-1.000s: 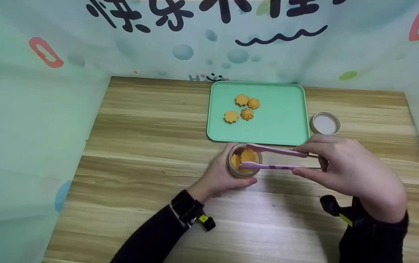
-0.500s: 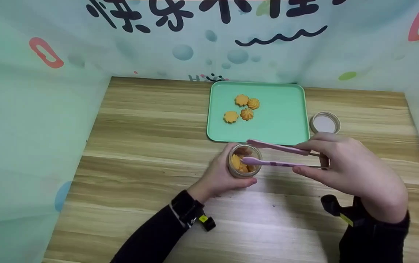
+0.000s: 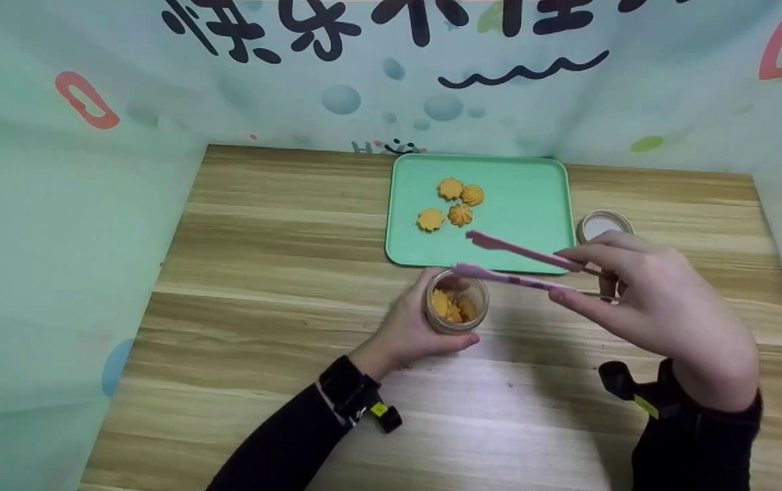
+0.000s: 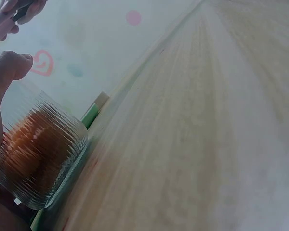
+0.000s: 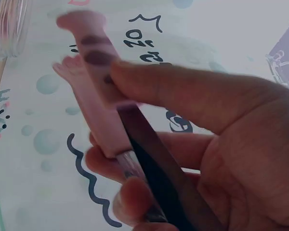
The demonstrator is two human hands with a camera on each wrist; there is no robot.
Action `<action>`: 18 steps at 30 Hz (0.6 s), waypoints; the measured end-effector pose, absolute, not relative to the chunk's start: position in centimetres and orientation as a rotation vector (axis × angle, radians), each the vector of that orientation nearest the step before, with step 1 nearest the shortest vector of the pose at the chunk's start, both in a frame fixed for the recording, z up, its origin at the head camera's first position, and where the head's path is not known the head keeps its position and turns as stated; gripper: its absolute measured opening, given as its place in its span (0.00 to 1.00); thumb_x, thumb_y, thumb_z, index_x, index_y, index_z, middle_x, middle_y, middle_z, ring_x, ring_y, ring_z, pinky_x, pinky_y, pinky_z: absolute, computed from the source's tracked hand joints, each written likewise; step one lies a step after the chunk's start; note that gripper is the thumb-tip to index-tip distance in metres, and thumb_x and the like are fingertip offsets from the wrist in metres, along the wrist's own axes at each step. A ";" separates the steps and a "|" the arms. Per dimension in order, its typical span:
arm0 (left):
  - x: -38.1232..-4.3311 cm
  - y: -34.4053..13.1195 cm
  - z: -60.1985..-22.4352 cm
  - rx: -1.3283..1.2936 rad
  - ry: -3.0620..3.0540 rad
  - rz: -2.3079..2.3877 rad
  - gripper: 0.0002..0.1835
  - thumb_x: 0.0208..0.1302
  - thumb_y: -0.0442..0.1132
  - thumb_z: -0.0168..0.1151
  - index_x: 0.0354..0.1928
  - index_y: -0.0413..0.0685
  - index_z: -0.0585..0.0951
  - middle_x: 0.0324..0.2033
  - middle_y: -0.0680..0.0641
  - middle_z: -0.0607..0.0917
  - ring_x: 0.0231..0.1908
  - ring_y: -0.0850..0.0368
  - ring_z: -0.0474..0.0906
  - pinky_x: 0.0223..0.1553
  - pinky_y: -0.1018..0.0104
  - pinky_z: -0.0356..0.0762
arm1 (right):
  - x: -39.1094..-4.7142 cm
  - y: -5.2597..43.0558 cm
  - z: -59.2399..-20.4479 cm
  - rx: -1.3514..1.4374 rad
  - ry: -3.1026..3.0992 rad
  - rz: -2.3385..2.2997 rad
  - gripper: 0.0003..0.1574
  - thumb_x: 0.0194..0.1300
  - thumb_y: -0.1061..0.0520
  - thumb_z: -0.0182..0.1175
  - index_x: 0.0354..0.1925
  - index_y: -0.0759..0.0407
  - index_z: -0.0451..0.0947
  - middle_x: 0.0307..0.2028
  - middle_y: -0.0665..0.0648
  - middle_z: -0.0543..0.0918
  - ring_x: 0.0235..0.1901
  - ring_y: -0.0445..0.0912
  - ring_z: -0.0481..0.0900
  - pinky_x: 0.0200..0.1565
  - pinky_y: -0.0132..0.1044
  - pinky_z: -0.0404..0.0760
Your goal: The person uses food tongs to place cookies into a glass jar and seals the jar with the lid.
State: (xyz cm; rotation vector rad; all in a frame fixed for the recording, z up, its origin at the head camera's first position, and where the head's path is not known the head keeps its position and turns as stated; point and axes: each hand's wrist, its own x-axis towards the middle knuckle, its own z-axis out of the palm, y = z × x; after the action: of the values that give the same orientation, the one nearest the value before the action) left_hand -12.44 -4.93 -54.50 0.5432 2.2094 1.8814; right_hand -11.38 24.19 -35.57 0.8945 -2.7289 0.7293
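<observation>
My left hand (image 3: pixel 401 331) grips a clear glass jar (image 3: pixel 455 330) on the wooden table. Its ribbed wall (image 4: pixel 70 132) fills the lower left of the left wrist view. Several golden cookies (image 3: pixel 451 308) lie inside. My right hand (image 3: pixel 667 300) holds pink tongs (image 3: pixel 517 279) with thumb and fingers; in the right wrist view the tong arms (image 5: pixel 97 113) stand apart and no cookie shows between them. The tong tips hang over the jar's far rim and the near part of the green tray (image 3: pixel 527 225). Several flower-shaped cookies (image 3: pixel 460 215) lie on the tray's left half.
A round jar lid (image 3: pixel 602 224), inner side up, lies right of the tray, partly covered by my right hand. Behind the table hangs a printed cloth (image 3: pixel 377 102), and another pale green cloth side (image 3: pixel 70 239) stands at the left.
A cookie seen between the tongs a second ago has been let go into the jar. The tongs have risen away from the jar toward the tray. My left hand has stayed put.
</observation>
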 end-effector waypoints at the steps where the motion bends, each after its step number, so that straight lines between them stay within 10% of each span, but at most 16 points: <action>1: -12.4 -4.9 -54.5 0.544 2.211 1.882 0.51 0.43 0.49 0.90 0.70 0.71 0.70 0.63 0.60 0.82 0.63 0.62 0.80 0.70 0.60 0.79 | -11.6 24.1 -35.7 0.875 -2.718 0.747 0.21 0.59 0.53 0.81 0.50 0.53 0.89 0.34 0.45 0.81 0.26 0.34 0.71 0.26 0.21 0.69; 9: -12.5 -5.0 -54.6 0.588 2.248 1.870 0.50 0.43 0.53 0.90 0.69 0.70 0.71 0.61 0.60 0.83 0.63 0.63 0.79 0.71 0.58 0.77 | -14.6 23.3 -38.1 0.541 -2.800 0.756 0.22 0.66 0.48 0.76 0.52 0.58 0.89 0.40 0.54 0.88 0.27 0.42 0.76 0.28 0.24 0.70; 18: -12.6 -5.0 -54.6 0.592 2.274 1.858 0.51 0.42 0.56 0.89 0.69 0.70 0.70 0.61 0.60 0.84 0.63 0.64 0.79 0.72 0.58 0.76 | -18.4 22.2 -42.7 0.255 -2.844 0.772 0.27 0.70 0.43 0.71 0.52 0.65 0.88 0.43 0.67 0.87 0.40 0.59 0.81 0.40 0.50 0.73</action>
State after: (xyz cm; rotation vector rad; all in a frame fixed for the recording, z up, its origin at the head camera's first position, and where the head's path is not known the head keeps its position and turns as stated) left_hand -12.57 -4.96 -54.59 0.5918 2.2744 1.8576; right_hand -18.39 22.22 -42.71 0.2546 -2.8435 0.7721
